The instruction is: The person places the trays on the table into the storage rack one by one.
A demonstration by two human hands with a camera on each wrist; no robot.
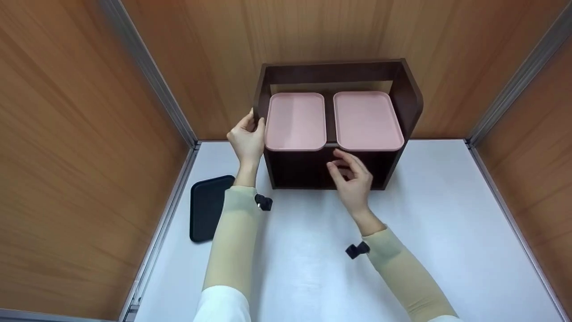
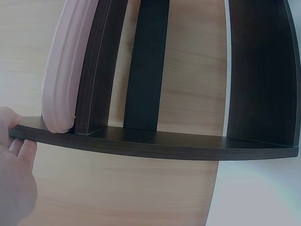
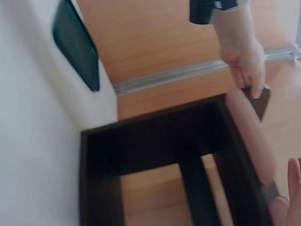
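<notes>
A dark brown wooden shelf unit stands at the back of the white table. Two pink trays lie side by side on its upper board, the left pink tray and the right pink tray. My left hand grips the front edge of the shelf's left side panel, its fingers curled round the board beside the pink tray. My right hand hovers before the lower opening, just under the gap between the trays, fingers loosely bent and holding nothing.
A black tray lies flat on the table at the left, near the wall; it also shows in the right wrist view as the black tray. Wood-panelled walls close in the table on the left, back and right.
</notes>
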